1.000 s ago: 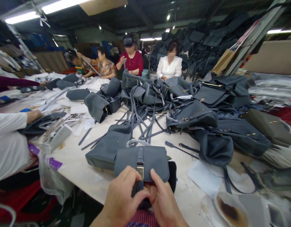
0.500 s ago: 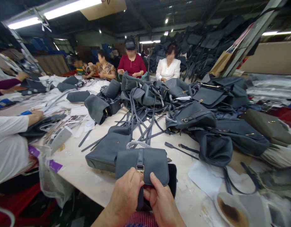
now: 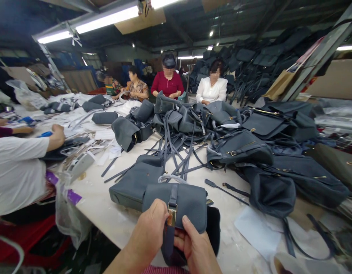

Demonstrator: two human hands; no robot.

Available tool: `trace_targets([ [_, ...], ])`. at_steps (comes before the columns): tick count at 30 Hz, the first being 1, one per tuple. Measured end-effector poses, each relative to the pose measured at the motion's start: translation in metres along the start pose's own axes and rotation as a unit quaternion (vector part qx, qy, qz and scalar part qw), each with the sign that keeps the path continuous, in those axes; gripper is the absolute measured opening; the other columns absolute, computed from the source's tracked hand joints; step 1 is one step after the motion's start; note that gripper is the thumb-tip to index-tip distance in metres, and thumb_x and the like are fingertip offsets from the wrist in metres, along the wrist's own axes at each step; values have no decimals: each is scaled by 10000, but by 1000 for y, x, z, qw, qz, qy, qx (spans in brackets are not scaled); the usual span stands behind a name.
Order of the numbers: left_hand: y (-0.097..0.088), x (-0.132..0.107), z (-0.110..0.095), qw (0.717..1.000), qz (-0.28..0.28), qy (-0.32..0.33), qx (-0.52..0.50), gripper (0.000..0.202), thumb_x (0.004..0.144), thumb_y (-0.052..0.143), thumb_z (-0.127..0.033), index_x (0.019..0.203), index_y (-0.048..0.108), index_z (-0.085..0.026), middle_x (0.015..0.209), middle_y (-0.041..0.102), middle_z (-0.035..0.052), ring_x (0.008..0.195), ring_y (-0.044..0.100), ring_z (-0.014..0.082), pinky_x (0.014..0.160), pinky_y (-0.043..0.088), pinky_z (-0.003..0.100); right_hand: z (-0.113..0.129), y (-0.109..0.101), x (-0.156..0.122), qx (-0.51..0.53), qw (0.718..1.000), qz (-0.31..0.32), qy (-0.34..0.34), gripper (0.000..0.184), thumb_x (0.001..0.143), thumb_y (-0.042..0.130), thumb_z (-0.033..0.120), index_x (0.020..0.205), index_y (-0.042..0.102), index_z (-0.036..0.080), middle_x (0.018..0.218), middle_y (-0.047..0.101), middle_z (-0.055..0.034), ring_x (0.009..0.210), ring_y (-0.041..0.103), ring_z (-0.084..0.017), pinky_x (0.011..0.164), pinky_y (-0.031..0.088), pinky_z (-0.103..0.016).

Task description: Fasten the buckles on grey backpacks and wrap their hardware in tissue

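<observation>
A dark blue-grey bag (image 3: 190, 198) lies at the table's near edge, its rounded flap facing up. Down the flap's middle runs a short strap with a gold buckle (image 3: 172, 213). My left hand (image 3: 151, 228) is closed, its fingertips pinching the buckle's left side. A dark strap end (image 3: 168, 239) hangs below the buckle. My right hand (image 3: 194, 241) grips the flap's lower edge, thumb on top and fingers curled underneath. Behind the flap the bag's dark opening shows at the right. Another blue-grey bag (image 3: 136, 179) lies just behind, to the left.
Blue-grey bags (image 3: 239, 148) and loose straps (image 3: 176, 133) are heaped across the white table (image 3: 107, 220). A white-sleeved co-worker (image 3: 18, 167) works at my left; several people sit opposite. Pale sheets (image 3: 257, 228) lie at the right, and a plastic bag (image 3: 69, 213) hangs off the left edge.
The view has shifted slightly left. My left fingers have moved a little off the buckle's front, so more of its gold plate shows. My right hand keeps its grip on the flap.
</observation>
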State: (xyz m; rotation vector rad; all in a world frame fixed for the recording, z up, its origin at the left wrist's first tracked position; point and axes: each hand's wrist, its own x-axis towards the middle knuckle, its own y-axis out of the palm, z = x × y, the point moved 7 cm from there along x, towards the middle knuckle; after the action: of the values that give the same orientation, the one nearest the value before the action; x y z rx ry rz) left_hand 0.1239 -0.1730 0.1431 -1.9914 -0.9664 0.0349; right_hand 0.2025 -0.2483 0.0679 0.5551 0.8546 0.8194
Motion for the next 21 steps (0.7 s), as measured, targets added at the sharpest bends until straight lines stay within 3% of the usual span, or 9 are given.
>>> trace_targets([
  [3, 9, 1, 10, 973, 32, -119, -196, 225, 936, 384, -278, 727, 439, -214, 651, 510, -25, 584, 496, 121, 553, 411, 234, 1, 2, 0, -5, 1000, 3, -8, 586, 627, 839, 499, 1017, 698, 85, 890, 779, -152, 763, 741, -290, 721, 608, -448],
  [7, 21, 6, 27, 821, 44, -292, -489, 311, 811, 598, -427, 713, 392, -216, 615, 417, -79, 429, 235, 47, 357, 176, 146, -1, -3, 0, -11, 1000, 4, -7, 597, 629, 845, 470, 1058, 681, 90, 842, 781, -137, 719, 739, -284, 697, 608, -451],
  [9, 6, 12, 38, 776, 16, -316, -546, 389, 710, 711, -439, 717, 398, -210, 670, 446, -68, 437, 205, 30, 343, 122, 130, 0, -8, 0, -6, 1000, -4, 3, 572, 629, 852, 441, 1048, 674, 96, 836, 782, -140, 693, 739, -280, 666, 607, -438],
  [10, -9, 13, 47, 778, -8, -314, -544, 397, 684, 734, -443, 736, 418, -207, 673, 448, -68, 435, 205, 29, 341, 124, 128, 2, -10, -1, -1, 1000, -10, 10, 545, 627, 856, 428, 1020, 675, 97, 824, 783, -142, 673, 738, -276, 648, 606, -426],
  [12, -45, 6, 73, 827, -53, -305, -469, 357, 712, 691, -478, 834, 484, -214, 591, 399, -93, 402, 206, 47, 337, 155, 143, 10, -13, -3, 4, 1000, -20, 24, 487, 634, 856, 406, 966, 679, 97, 816, 783, -147, 652, 736, -264, 636, 600, -404],
  [14, -86, -13, 104, 922, -94, -289, -239, 262, 805, 576, -459, 905, 555, -217, 487, 336, -99, 385, 306, 94, 380, 286, 182, 22, -9, -5, -5, 999, -10, 34, 458, 669, 835, 404, 967, 682, 92, 861, 782, -156, 696, 740, -261, 684, 596, -404],
  [16, -110, -36, 126, 966, -69, -238, 71, 247, 755, 593, -319, 972, 638, -211, 628, 561, -7, 645, 585, 207, 630, 496, 316, 37, 0, -7, -26, 999, 25, 39, 458, 720, 795, 423, 1011, 683, 87, 935, 776, -163, 777, 738, -260, 760, 582, -411],
  [18, -113, -58, 135, 954, -58, -171, 237, 379, 742, 544, -231, 1107, 644, -201, 995, 688, 112, 1028, 612, 326, 891, 471, 474, 50, 10, -7, -50, 996, 59, 41, 468, 756, 758, 449, 1041, 686, 85, 955, 774, -158, 833, 730, -257, 814, 563, -407],
  [21, -82, -73, 112, 973, 18, -63, 219, 433, 827, 490, -203, 1250, 576, -236, 1021, 717, 87, 968, 661, 255, 841, 526, 365, 64, 23, -3, -78, 992, 82, 58, 455, 782, 720, 462, 1040, 700, 87, 936, 777, -150, 861, 721, -247, 846, 538, -393],
])
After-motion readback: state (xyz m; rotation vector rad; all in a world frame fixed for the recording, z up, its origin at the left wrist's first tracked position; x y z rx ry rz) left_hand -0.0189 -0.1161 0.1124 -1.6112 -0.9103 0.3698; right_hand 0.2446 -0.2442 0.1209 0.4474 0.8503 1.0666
